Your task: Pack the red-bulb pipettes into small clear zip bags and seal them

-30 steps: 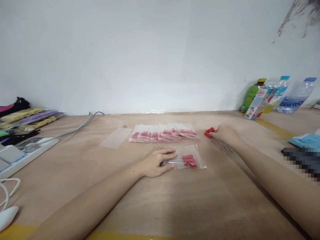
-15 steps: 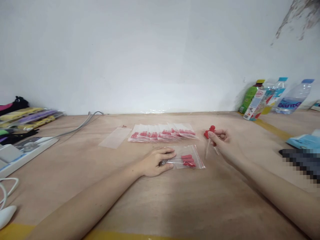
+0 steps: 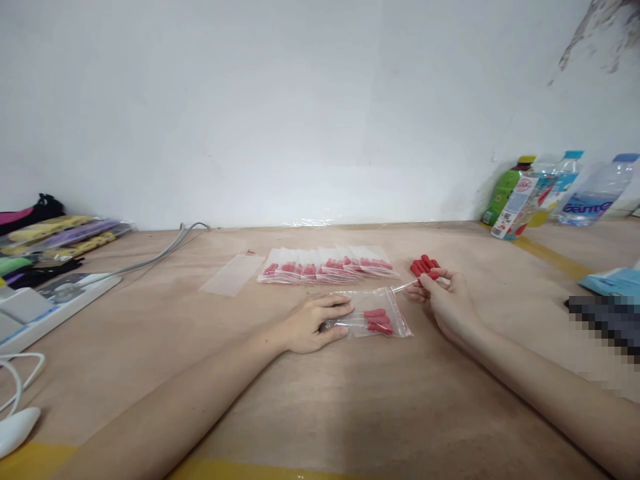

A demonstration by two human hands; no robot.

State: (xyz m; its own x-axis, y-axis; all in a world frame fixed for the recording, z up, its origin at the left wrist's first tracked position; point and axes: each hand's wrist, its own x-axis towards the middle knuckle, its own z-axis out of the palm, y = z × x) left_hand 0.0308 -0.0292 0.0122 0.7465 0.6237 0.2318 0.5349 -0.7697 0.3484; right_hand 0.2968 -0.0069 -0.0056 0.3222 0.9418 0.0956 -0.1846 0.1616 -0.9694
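Note:
My left hand (image 3: 313,324) lies on the left end of a clear zip bag (image 3: 380,320) and pins it to the table; several red-capped droppers are inside. My right hand (image 3: 445,301) pinches one red-capped dropper (image 3: 415,285), its clear tip pointing left toward the bag's upper right edge. A small pile of loose red-capped droppers (image 3: 424,265) lies just behind my right hand. A row of filled zip bags (image 3: 327,265) is laid out further back, with one empty clear bag (image 3: 231,275) to its left.
The wooden table (image 3: 350,400) runs to a white wall. A white power strip (image 3: 45,303), cables and coloured packets (image 3: 60,235) are at the left. Several drink bottles (image 3: 550,190) stand at the back right, and a blue packet (image 3: 613,280) lies at the right edge.
My right hand lifted one dropper from the loose pile and carried it left and nearer, turning its tip toward the bag. My left hand stayed on the bag.

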